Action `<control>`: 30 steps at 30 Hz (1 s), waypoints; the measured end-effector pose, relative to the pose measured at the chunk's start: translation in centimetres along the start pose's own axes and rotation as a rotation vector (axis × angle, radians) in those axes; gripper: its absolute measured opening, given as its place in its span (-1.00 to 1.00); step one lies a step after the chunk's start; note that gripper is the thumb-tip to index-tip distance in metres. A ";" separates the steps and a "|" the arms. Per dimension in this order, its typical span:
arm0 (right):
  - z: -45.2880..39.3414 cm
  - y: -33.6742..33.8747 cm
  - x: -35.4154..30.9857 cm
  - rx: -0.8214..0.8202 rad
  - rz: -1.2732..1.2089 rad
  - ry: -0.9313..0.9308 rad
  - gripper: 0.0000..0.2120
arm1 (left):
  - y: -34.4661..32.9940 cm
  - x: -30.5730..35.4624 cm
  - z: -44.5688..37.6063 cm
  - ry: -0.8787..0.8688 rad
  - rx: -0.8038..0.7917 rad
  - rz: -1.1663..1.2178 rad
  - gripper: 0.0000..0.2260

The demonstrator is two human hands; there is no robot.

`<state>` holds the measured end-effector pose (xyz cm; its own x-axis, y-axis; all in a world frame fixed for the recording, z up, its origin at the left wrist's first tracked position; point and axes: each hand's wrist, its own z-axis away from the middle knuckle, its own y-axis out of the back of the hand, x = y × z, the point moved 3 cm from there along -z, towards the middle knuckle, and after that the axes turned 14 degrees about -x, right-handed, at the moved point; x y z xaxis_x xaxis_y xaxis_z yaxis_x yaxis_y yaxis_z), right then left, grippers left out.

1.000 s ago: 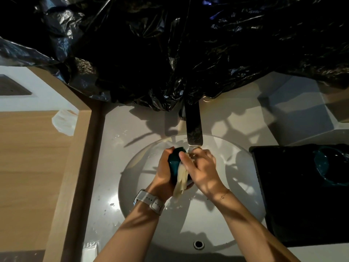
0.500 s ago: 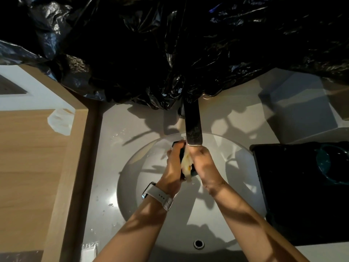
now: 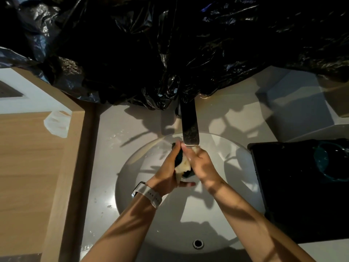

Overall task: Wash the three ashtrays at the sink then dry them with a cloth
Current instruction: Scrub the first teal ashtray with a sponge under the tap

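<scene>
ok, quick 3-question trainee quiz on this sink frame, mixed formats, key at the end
1. True or false: both hands are over the sink basin.
2. Where is the second teal ashtray? A) in the basin B) on the dark tray at right C) on the wooden counter
3. Fill in: the left hand and right hand work a pale cloth on a dark ashtray just below the ____.

Key: 1 true; 2 B; 3 faucet.

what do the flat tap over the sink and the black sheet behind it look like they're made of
The flat rectangular tap spout looks like polished metal: it mirrors its surroundings, with speckles that may be water spots. The crumpled black sheet looks like thin glossy plastic film, likely bin-bag material, given its sharp creases and shiny highlights.
</scene>
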<state>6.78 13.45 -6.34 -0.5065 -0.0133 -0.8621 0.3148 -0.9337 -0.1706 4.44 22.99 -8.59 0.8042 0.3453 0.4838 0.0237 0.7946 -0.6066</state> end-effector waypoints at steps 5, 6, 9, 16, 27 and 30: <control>-0.4 -1.1 -0.3 -0.024 0.153 0.006 -0.77 | 1.2 1.1 -0.2 -0.027 0.052 0.081 -0.40; -0.2 -1.0 -0.1 -0.069 0.232 0.033 -0.78 | 1.7 1.6 0.0 0.011 0.029 0.120 -0.40; 0.1 -0.1 0.8 -0.223 0.481 0.067 -0.59 | 2.6 1.8 -0.2 0.118 -0.056 0.332 -0.47; -0.4 -0.4 -0.7 0.104 0.042 0.041 -0.72 | 1.3 -0.1 -0.2 0.159 -0.001 0.058 -0.22; 0.3 0.7 -1.0 -0.457 0.609 0.051 -0.55 | 2.5 1.7 0.6 0.190 -0.100 0.299 -0.37; -0.2 0.5 -1.0 -0.263 0.575 0.120 -0.56 | 1.8 1.6 0.2 0.119 -0.046 0.174 -0.45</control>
<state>7.65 13.11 -5.65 -0.1100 -0.4315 -0.8954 0.7034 -0.6703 0.2366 5.65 25.09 -8.73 0.8631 0.4116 0.2926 -0.0966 0.7033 -0.7043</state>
